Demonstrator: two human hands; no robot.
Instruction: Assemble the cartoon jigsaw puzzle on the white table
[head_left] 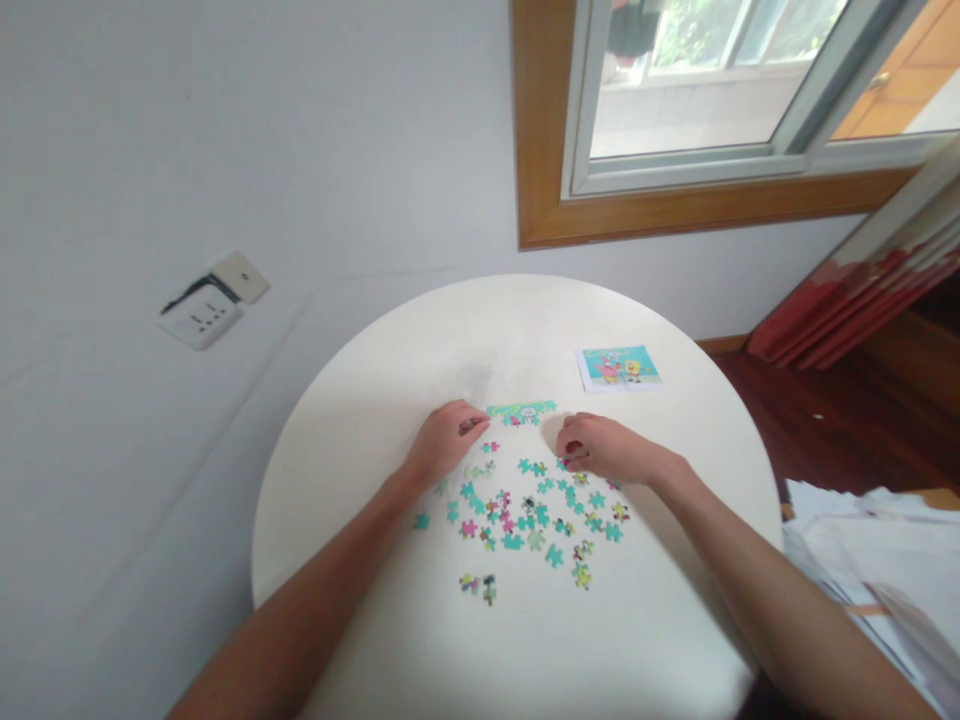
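A joined strip of jigsaw puzzle (523, 413), teal with yellow-green patterns, lies on the white round table (495, 340). My left hand (448, 437) is closed at the strip's left end, thumb and forefinger together; what they hold, if anything, is hidden. Just right of the strip, my right hand (604, 447) has its fingers curled in a pinch. A puzzle piece (562, 464) shows by its fingertips, but I cannot tell whether it is held. Several loose pieces (541, 515) in teal, pink and yellow are scattered between my forearms.
A picture card (619, 369) with two cartoon figures lies at the table's back right. Two loose pieces (480, 585) lie nearer to me. Papers (877, 570) are stacked beyond the table's right edge. Behind stand the wall, with a socket (201, 316), and a wood-framed window (541, 130).
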